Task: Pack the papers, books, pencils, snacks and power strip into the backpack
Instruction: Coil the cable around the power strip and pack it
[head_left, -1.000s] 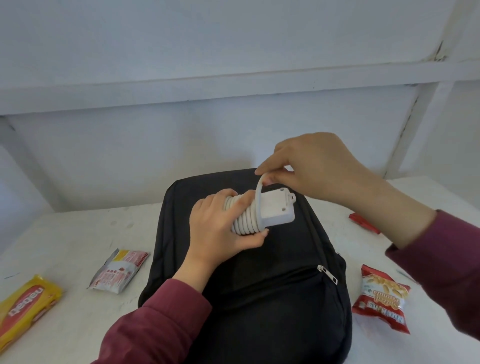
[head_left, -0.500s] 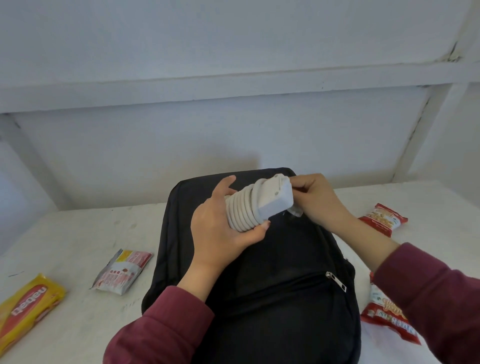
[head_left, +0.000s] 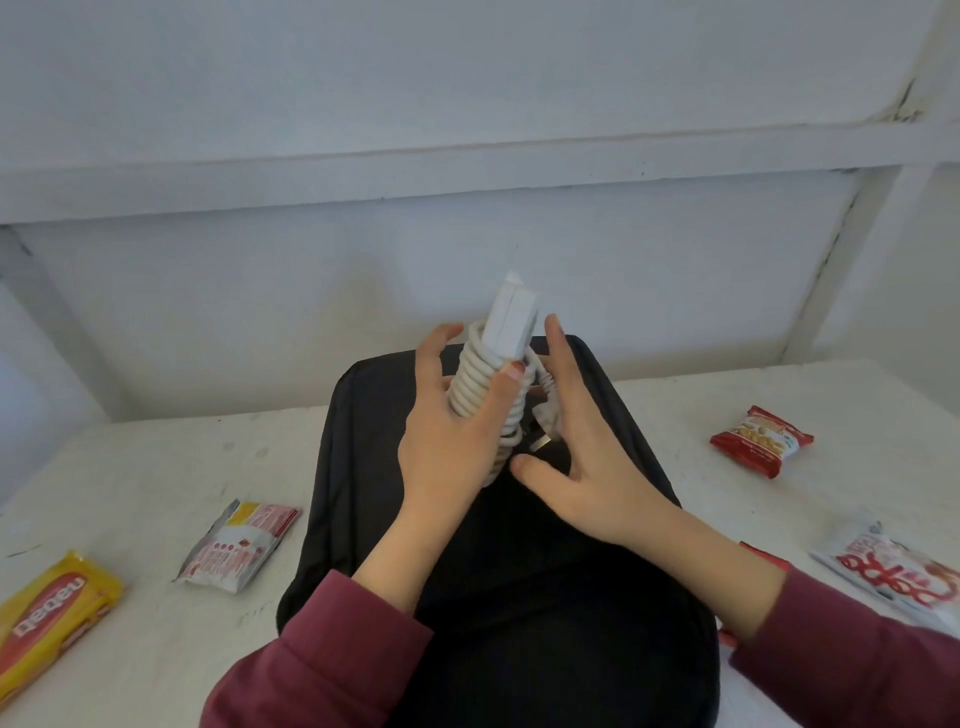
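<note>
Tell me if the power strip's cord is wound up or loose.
Wound up: the cord coils round the power strip, gripped in the left hand above the backpack.

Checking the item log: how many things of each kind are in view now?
Snack packets: 5 (yellow packet, left white packet, red packet, right white packet, half-hidden red packet)
Backpack: 1
Power strip: 1, gripped by the left hand
Total: 7

yellow snack packet | "naba…", upside down | other packs illegible
</note>
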